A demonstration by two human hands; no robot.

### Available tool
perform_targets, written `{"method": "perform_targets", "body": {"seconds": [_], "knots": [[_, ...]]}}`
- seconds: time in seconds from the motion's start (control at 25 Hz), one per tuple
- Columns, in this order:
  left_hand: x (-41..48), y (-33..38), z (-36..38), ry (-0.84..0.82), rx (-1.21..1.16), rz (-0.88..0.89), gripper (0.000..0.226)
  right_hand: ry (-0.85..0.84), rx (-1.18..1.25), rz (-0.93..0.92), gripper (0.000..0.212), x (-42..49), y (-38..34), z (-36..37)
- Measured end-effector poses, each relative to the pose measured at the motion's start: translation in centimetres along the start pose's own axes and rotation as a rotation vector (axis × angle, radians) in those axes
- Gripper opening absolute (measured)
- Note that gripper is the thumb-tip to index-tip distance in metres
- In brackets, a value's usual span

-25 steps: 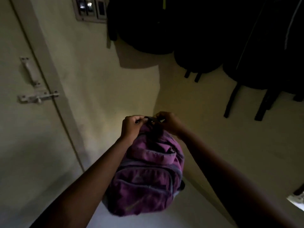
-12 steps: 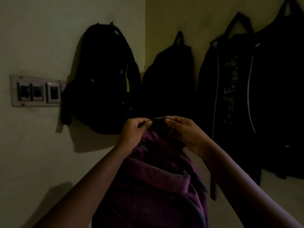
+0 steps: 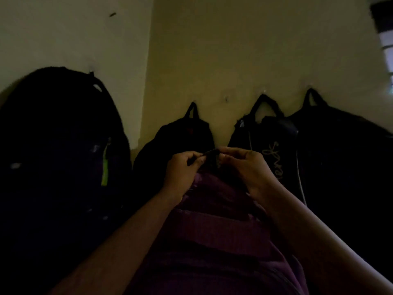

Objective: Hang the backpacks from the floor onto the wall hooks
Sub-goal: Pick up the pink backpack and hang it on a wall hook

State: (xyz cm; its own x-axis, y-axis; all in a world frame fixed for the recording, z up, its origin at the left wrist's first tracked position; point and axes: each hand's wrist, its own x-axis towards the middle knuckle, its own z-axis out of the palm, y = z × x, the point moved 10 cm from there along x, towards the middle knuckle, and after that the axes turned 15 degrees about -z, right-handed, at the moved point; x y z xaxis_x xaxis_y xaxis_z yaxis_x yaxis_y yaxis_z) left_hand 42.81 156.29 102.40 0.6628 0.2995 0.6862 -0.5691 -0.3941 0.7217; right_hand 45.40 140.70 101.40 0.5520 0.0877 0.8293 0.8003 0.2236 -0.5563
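Head view. The left hand [image 3: 184, 170] and the right hand [image 3: 247, 167] are raised side by side in a dim room corner, each pinching one end of the dark top loop [image 3: 210, 152] of a purple backpack [image 3: 217, 241]. The loop is stretched between the fingertips; the backpack hangs below both hands and between the forearms, its body filling the lower centre of the frame. Four dark backpacks hang on the walls behind: a large one with a lime-green strip [image 3: 61, 150] on the left wall, and three on the right wall, a small one [image 3: 176, 137] directly behind the hands, one with cursive lettering [image 3: 265, 137], and one at far right [image 3: 344, 150]. A bare hook [image 3: 226, 99] shows on the right wall above the hands.
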Motion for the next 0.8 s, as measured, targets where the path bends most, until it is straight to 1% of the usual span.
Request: {"method": "perform_targets", "body": {"seconds": [0.08,0.12,0.2,0.24,0.4,0.48,0.64,0.72,0.8], "knots": [[3.3,1.5,1.0,0.002,-0.056,0.056,0.018,0.081,-0.268,-0.159,0.018,3.7,-1.5,-1.4],[4.8,2.0,1.4,0.009,-0.093,0.068,0.021,0.117,-0.359,-0.216,0.015,5.2,-2.3,-1.8],[7.5,3.0,2.2,0.019,-0.144,0.098,0.026,0.182,-0.458,-0.304,0.013,7.6,-3.4,-2.4],[8.8,3.3,2.8,0.016,-0.131,0.119,0.027,0.203,-0.492,-0.339,0.014,8.7,-3.7,-2.6],[13.7,4.9,5.4,0.054,0.020,0.216,0.024,0.243,-0.665,-0.433,0.018,13.2,-4.2,-3.8],[16.0,5.7,6.1,0.116,0.026,0.260,0.024,0.273,-0.702,-0.465,0.018,15.8,-4.1,-4.6],[19.8,7.7,7.6,0.266,0.134,0.342,0.025,0.319,-0.712,-0.499,0.020,20.7,-3.9,-6.2],[22.4,8.1,8.2,0.308,0.134,0.360,0.026,0.338,-0.666,-0.515,0.021,23.7,-3.5,-6.5],[24.9,8.7,8.5,0.317,0.142,0.387,0.026,0.361,-0.644,-0.536,0.022,26.3,-3.4,-6.5]]}}
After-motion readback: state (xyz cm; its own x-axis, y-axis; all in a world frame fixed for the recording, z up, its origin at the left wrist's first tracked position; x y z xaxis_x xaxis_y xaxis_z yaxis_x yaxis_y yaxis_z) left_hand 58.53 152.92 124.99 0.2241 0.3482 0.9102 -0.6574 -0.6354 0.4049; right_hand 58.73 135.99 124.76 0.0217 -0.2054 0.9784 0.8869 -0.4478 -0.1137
